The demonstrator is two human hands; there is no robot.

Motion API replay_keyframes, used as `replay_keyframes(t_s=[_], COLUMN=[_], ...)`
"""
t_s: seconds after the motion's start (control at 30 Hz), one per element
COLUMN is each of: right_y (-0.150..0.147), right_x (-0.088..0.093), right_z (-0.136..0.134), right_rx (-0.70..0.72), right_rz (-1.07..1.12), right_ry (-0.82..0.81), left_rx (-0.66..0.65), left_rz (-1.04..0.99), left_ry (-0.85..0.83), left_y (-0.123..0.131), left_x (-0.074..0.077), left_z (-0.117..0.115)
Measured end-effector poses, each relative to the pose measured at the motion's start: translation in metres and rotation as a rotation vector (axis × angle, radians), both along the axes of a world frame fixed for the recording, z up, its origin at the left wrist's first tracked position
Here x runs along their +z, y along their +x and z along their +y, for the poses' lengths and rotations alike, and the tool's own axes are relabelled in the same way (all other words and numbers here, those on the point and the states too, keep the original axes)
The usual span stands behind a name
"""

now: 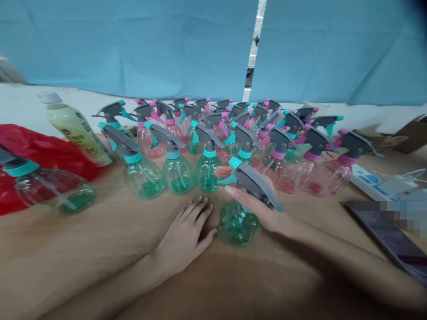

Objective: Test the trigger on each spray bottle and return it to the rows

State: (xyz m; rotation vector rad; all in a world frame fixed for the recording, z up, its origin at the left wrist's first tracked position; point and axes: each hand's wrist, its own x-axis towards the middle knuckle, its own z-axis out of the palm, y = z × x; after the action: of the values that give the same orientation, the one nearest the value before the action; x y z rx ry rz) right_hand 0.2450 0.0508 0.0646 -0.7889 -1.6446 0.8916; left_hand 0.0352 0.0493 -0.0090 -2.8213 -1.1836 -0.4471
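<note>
My right hand [263, 206] is wrapped round the neck of a green spray bottle [238, 226], below its grey head with turquoise nozzle and trigger. The bottle stands nearly upright and slightly tilted close in front of me, with green liquid or tint at its bottom. My left hand [187, 233] lies flat on the wooden table [126, 266], fingers spread, just left of that bottle and holding nothing. Beyond my hands is a row of spray bottles, green ones [178, 175] on the left and pink ones [328, 178] on the right, with several more packed behind.
Far left stands another green spray bottle [56, 191] before a red plastic bag [43, 146] and a tilted yellow drink bottle [78, 129]. On the right lie a dark tablet-like device [383, 235] and a white power strip [370, 178] with cables. A blue cloth [183, 49] hangs behind.
</note>
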Motion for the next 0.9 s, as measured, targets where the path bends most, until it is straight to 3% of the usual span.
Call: replay_keyframes(t_s=[0.9], right_y=[0.0007], right_x=[-0.0012], right_z=[0.0009], right_rx=[0.034], right_rz=[0.023], right_ry=[0.026], left_rx=[0.006], left_rz=[0.001], left_ry=[0.003], left_y=[0.001], left_x=[0.0004], left_z=[-0.0002])
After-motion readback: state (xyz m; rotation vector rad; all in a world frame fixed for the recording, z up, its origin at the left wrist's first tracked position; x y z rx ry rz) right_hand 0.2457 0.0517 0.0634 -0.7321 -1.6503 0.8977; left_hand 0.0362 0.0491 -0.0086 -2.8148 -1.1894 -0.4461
